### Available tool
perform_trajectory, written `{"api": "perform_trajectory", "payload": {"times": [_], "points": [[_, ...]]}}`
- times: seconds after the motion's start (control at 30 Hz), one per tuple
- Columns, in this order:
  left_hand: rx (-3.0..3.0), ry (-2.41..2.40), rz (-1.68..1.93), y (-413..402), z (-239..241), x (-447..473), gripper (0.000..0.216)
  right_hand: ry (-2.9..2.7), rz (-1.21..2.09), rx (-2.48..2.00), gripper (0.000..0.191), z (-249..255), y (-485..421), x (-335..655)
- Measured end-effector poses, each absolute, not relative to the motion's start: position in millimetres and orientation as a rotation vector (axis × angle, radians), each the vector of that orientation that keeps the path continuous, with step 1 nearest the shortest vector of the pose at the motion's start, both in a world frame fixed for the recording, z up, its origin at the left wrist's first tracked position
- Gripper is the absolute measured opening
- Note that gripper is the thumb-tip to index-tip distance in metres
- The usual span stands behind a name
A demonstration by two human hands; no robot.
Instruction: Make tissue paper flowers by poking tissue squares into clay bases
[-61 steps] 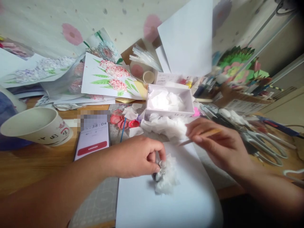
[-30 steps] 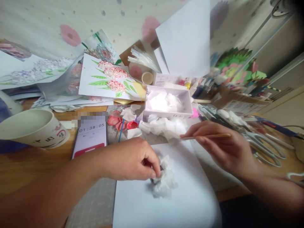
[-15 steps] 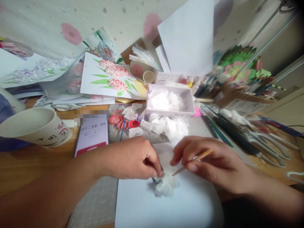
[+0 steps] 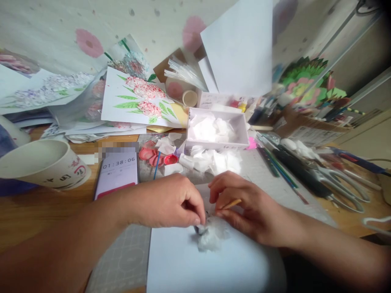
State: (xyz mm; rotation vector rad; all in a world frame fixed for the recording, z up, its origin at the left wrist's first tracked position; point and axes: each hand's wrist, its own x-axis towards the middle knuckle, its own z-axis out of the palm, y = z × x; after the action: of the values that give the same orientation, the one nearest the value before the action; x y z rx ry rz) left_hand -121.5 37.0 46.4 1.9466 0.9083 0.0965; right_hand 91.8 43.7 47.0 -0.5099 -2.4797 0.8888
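White clump (image 4: 212, 237), crumpled, seen on white sheet (image 4: 201, 270), approx. centre, betw. hands. Its L edge is pinched betw. thumb & index of L hand (image 4: 172, 201); other fingers curled under, partly hidden. Thin wooden stick (image 4: 232, 204) gripped in R hand (image 4: 249, 207), fingers bent; stick tip hidden. L forearm extended from lower L, R forearm from lower R; both wrists held low, palms turned inward/down.
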Motion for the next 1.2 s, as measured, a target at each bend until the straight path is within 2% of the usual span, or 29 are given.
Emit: {"api": "perform_trajectory", "payload": {"times": [0.13,0.23,0.33,0.4,0.53,0.73,1.2], "points": [[1.944,0.932,0.094,38,45,-122,0.021,-2.421,0.929,-0.518,0.009,46,43,97],[1.936,0.922,0.101,37,45,-122,0.019,-2.18,1.0,-0.603,0.009,45,50,109],[1.888,0.979,0.119,34,46,-122,0.012,-1.936,0.845,-0.673,0.011,43,65,126],[1.845,1.048,0.143,32,47,-121,0.006,-1.964,0.639,-0.761,0.011,42,77,136],[1.821,1.054,0.113,33,49,-121,0.02,-2.166,0.41,-0.798,0.007,42,88,148],[1.843,1.005,0.049,36,46,-125,0.019,-2.313,0.362,-0.73,0.009,38,86,147],[1.9,0.941,0.002,35,45,-126,0.025,-2.144,0.371,-1.032,0.009,36,85,137]]}}
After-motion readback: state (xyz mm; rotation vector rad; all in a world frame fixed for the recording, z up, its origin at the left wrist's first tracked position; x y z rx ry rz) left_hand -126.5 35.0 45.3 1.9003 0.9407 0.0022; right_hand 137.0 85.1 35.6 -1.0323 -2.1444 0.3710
